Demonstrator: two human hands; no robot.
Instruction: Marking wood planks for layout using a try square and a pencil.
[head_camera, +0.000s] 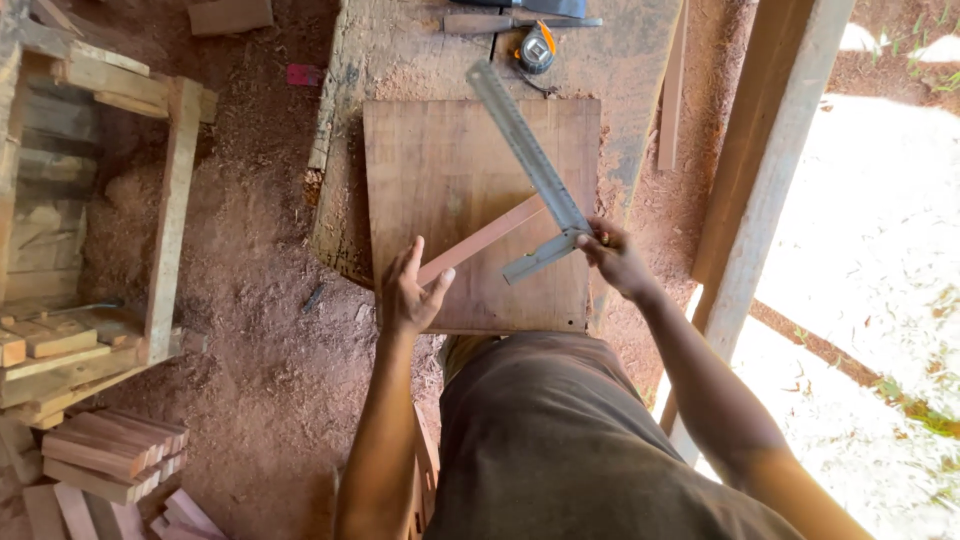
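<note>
A thin wood strip (480, 240) lies diagonally on a square board (440, 190), which sits on the worn bench (620, 60). The left hand (410, 295) has its grip clamped on the strip's lower end. The right hand (615, 258) pinches the corner of a metal square (525, 160) laid against the strip. A tape measure (537, 48) sits further up the bench.

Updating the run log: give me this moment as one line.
left hand: holds wood strip | right hand: holds metal square at its corner | both over board | tape measure on bench
</note>
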